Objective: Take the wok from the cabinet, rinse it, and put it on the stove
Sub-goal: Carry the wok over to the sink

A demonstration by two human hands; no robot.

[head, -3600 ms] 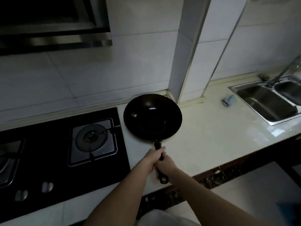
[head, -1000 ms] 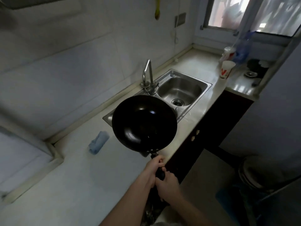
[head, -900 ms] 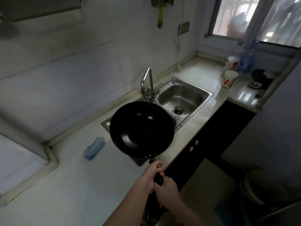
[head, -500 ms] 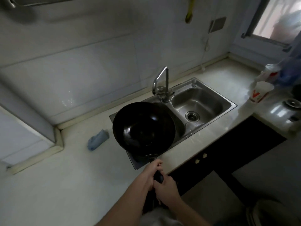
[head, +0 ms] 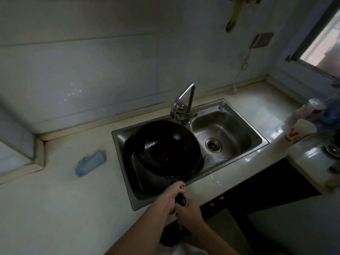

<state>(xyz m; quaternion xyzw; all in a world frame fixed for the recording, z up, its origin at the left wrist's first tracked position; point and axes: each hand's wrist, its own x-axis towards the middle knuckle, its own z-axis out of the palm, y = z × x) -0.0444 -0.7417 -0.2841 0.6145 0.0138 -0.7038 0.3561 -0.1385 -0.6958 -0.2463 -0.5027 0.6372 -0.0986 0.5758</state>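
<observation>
The black wok (head: 163, 148) hangs over the left basin of the steel double sink (head: 121, 144), bowl up and tilted slightly toward me. Both hands grip its dark handle at the sink's front edge: my left hand (head: 173, 193) closer to the bowl, my right hand (head: 189, 214) just behind it. The metal tap (head: 184, 102) stands behind the wok, its spout over the wok's far rim. No water is seen running. The stove is out of view.
A blue cloth (head: 90, 162) lies on the pale counter left of the sink. A white paper cup with red print (head: 298, 133) and other items stand on the counter at the right. The right basin has a drain (head: 213, 145). A tiled wall runs behind.
I have carried the wok from the counter beside the stove over to the sink. In the last second it came down over the left basin, under the tap.
</observation>
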